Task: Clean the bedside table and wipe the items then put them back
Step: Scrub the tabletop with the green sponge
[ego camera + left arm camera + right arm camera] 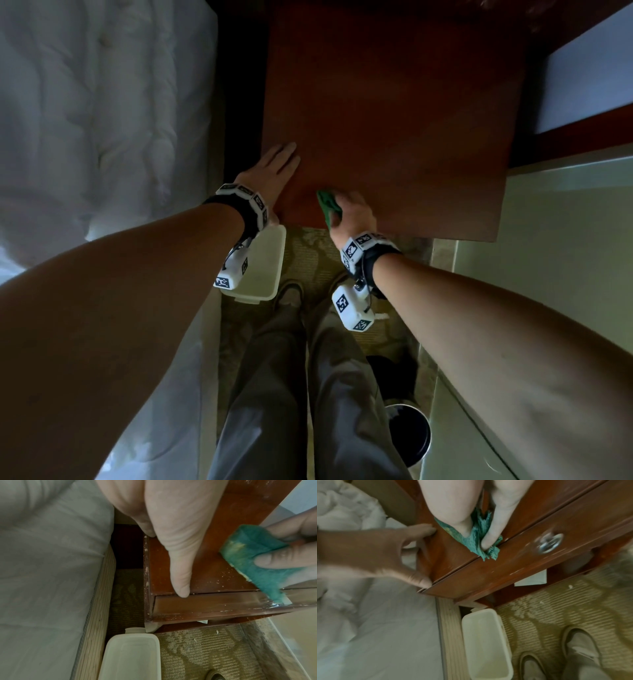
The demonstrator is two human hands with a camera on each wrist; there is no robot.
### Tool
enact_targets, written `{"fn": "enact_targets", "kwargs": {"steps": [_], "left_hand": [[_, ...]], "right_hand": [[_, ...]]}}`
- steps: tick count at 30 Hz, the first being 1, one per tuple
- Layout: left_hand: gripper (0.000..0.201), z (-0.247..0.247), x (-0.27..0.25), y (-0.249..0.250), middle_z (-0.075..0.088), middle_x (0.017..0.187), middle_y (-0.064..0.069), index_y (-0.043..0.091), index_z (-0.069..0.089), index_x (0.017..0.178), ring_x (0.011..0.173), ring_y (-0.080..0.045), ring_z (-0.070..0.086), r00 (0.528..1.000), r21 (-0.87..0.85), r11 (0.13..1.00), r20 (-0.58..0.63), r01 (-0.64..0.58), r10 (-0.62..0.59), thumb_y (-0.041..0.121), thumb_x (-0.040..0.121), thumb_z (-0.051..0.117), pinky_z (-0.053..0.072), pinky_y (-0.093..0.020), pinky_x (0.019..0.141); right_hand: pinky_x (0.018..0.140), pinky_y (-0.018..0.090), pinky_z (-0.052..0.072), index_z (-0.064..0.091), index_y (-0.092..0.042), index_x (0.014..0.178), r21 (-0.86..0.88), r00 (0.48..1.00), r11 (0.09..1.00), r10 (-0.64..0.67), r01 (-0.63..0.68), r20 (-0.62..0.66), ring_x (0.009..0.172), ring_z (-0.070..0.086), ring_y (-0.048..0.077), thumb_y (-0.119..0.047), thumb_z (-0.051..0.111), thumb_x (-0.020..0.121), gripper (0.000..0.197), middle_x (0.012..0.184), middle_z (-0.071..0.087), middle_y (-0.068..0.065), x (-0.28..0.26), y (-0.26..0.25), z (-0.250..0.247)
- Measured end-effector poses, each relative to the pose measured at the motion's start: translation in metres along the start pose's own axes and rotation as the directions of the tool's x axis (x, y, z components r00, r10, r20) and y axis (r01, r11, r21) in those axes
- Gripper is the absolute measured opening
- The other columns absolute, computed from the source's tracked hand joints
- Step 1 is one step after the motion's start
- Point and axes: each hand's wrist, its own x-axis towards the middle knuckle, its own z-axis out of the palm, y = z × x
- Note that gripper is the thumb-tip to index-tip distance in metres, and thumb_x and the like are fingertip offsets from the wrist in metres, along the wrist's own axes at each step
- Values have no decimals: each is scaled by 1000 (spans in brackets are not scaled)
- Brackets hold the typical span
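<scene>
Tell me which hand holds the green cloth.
The right hand grips the green cloth at the bedside table's front edge; the left hand rests flat, empty.

the head camera looked almost straight down from above, over both forearms, onto the worktop [394, 120], with the bed [85, 102] at frame left and the carpet [308, 253] below. the left wrist camera sat very close behind the left hand [171, 534], facing down across the worktop's front edge to the white bin [130, 658]. the right wrist camera looked along the right hand [471, 507], equally near, down the drawer front [530, 555]. all three views shared the worktop's near edge, the green cloth [328, 207], bin and carpet.
</scene>
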Motion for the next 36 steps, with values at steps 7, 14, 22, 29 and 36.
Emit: {"fn": "enact_targets", "kwargs": {"steps": [7,14,22,29,36], "left_hand": [[132,-4,0,-1,-17,161,0,13,-3,155,148,-25,-8,1000,28,999,18,23,-24,23,61,90,35,-47,112],[127,0,3,-10,-16,161,-3,12,-2,155,148,-27,-6,1000,46,999,9,-20,19,20,64,88,29,-42,113],[91,-2,5,-25,-8,162,-7,8,7,155,149,-27,-5,992,-38,992,-37,-124,122,10,86,66,6,-31,118],[91,-3,7,-26,-11,162,-5,10,3,155,149,-26,-8,992,-47,991,-3,-124,124,3,85,61,6,-31,118],[88,2,9,-24,-13,162,-3,12,0,155,149,-26,-8,996,-23,996,-15,-87,87,4,88,57,10,-34,121]], "right_hand": [[95,37,48,50,-23,136,-40,985,992,-113,120,130,112,54,28,-16,52,93,43,132,45,5,6,-32,21],[95,40,49,54,-20,134,37,996,997,-72,74,-50,115,48,28,-17,53,92,42,128,45,5,15,-15,-2],[93,35,47,50,-26,139,-115,985,979,-166,171,51,115,48,27,-15,51,92,48,135,42,2,7,-21,18],[97,31,45,55,-27,135,-12,899,934,-341,358,274,115,50,21,-12,52,93,45,129,50,2,-11,-61,55],[86,34,50,66,-29,118,-33,932,973,-208,227,298,101,57,17,-28,49,94,30,117,55,-5,2,-38,18]]}}
